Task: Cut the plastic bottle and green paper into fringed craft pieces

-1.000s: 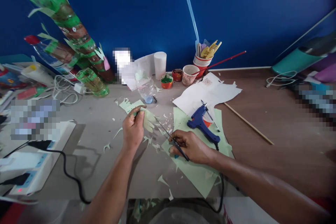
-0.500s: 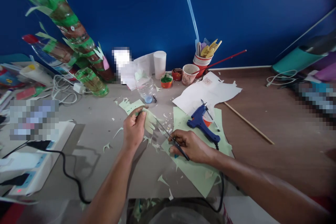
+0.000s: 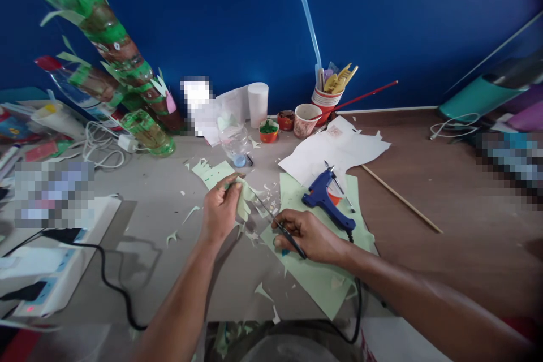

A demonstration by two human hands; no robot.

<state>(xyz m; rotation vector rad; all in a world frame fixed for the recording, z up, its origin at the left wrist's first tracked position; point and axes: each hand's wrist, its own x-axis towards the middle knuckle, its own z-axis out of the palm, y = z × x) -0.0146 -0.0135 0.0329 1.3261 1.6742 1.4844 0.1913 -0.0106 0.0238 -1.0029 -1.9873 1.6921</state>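
Note:
My left hand [image 3: 219, 210] pinches a small pale green paper cutout [image 3: 245, 199] with pointed lobes between thumb and fingers, above the table. My right hand [image 3: 309, 237] is closed around the black handles of scissors [image 3: 289, 234], whose thin metal blades reach up-left to the cutout's edge. How far the blades are apart is too fine to see. Under the right hand lies a larger pale green sheet [image 3: 326, 288], and a blue glue gun [image 3: 324, 195] rests on it. Paper scraps [image 3: 263, 292] are strewn around both hands.
Behind the hands stand a clear plastic cup [image 3: 234, 144], a pot of green paint [image 3: 268, 130] and a paper cup [image 3: 307, 120]. A wooden stick [image 3: 403, 199] lies to the right. At left are a power strip [image 3: 80, 260] and a tall painted bottle trunk [image 3: 123, 48].
My left hand has shifted slightly right with the paper cutout, which has turned a little and sits closer to the blades. My right hand and the scissors have stayed almost still.

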